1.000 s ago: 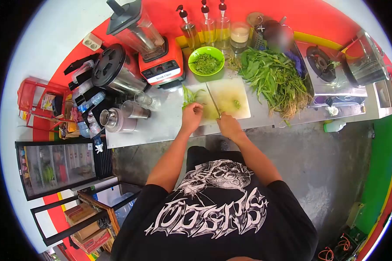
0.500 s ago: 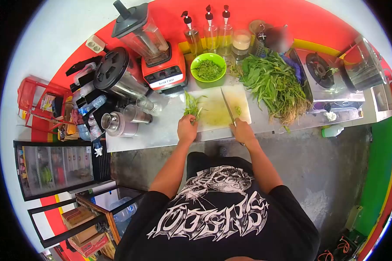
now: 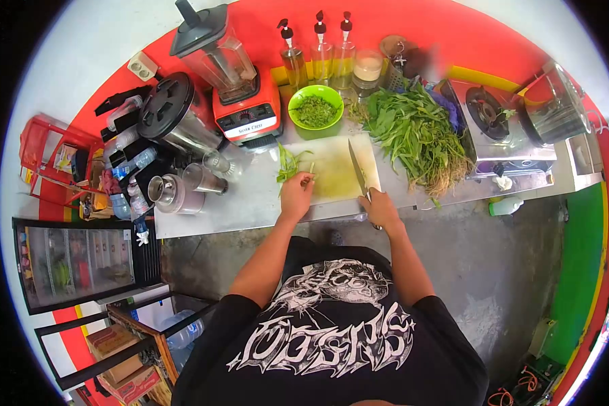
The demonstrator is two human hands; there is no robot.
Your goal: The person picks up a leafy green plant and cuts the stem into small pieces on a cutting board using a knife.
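Note:
My left hand (image 3: 296,194) is closed around stems of leafy greens (image 3: 289,162) at the left side of a white cutting board (image 3: 337,150). The leaves stick out beyond my fingers toward the back. In my right hand (image 3: 380,207) is the handle of a knife (image 3: 356,166); its blade lies over the right part of the board, tip pointing away from me. Behind the board stands a lime-green bowl (image 3: 316,128) with chopped greens (image 3: 316,110) in it. A large heap of uncut greens (image 3: 419,128), roots toward me, rests right of the board.
A red blender (image 3: 247,115) and a steel pot with black lid (image 3: 176,111) stand at the left rear. Pump bottles (image 3: 321,57) line the wall. To the right is a gas stove (image 3: 501,128). Glass cups (image 3: 203,179) stand at the left, near the counter's front edge (image 3: 243,227).
My left hand has moved slightly right over the board with the greens. The knife has tilted a little, and the small cut pieces beside its blade are less visible. The whole view has shifted slightly.

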